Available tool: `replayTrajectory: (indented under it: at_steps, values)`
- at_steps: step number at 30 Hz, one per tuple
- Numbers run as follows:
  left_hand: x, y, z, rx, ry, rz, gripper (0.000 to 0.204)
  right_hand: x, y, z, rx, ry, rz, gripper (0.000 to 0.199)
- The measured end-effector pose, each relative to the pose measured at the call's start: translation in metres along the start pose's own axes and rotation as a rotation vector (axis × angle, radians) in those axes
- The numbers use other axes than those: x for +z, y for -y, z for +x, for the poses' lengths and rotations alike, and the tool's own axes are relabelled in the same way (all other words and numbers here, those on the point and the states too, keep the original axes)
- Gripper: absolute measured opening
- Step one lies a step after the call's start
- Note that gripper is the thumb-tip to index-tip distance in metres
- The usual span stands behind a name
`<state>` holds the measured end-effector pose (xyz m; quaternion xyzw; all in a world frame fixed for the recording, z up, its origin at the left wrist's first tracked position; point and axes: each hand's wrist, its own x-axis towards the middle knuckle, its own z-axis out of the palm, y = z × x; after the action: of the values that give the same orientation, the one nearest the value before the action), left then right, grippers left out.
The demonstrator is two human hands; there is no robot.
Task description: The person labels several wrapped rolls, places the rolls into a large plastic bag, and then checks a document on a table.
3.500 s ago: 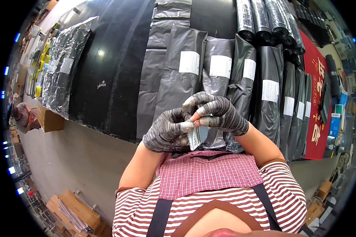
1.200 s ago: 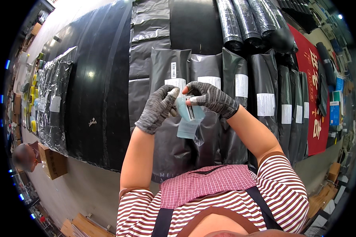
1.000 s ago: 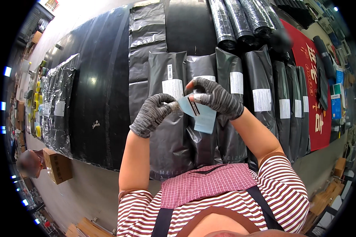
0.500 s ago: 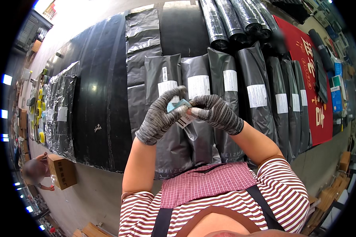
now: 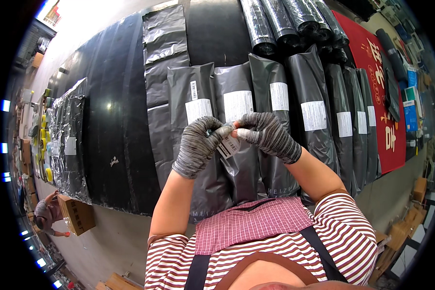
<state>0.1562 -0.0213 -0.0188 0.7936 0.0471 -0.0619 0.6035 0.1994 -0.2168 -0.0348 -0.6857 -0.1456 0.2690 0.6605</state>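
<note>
My left hand, in a grey striped glove, is closed with its fingers pinched together. My right hand, gloved the same way, meets it fingertip to fingertip. From between the pinched fingers hangs a small white barcode label; its top edge is hidden by the fingers. Beneath my hands lie stuffed grey plastic mailing bags, the nearest being a middle bag with a large white label. To its left is another grey bag bearing a white label and a narrow barcode strip.
More grey bags lie in a row to the right, beside a red printed sheet. Black film-wrapped rolls are stacked at the back. Flat grey bags lie left of the row on the black table. A co-worker stands beside a cardboard box.
A light-blue strip at my left fingers is out of sight now. My left hand's raised fingers have curled down, and both hands have come closer together around the barcode label.
</note>
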Motion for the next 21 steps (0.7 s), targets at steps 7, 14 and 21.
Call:
replayTrajectory:
  at_steps: [7, 14, 21]
  values:
    - [0.019, 0.014, 0.02, 0.079, -0.177, 0.312, 0.031, -0.009, -0.011, 0.011, 0.002, -0.114, -0.15, 0.018]
    - [0.032, 0.07, 0.068, 0.052, -0.078, 0.336, 0.029, -0.048, -0.043, 0.074, -0.055, -0.382, -0.054, 0.019]
    - [0.049, 0.068, 0.102, -0.09, 0.307, 0.773, 0.044, -0.059, -0.078, 0.135, -0.033, -0.354, -0.491, 0.027]
